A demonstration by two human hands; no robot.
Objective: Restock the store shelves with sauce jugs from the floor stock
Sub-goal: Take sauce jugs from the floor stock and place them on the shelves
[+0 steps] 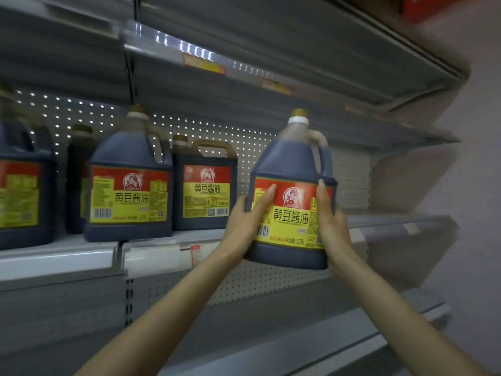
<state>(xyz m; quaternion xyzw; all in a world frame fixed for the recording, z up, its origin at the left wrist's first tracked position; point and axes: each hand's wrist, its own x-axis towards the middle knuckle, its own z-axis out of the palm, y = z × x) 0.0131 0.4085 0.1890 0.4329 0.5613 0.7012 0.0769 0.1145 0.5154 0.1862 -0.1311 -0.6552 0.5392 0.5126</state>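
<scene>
Left hand (245, 216) and right hand (329, 213) gripping sauce jug (291, 191) by its sides, seemingly just above shelf (393, 221), beside shelved jugs (130, 183).

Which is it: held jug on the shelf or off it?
Off. Left hand and right hand grip the jug before the shelf; its base sits below the shelf top.

Both arms reach forward and up, left hand (244, 222) and right hand (330, 221) clasping the jug (287, 164) between them.
</scene>
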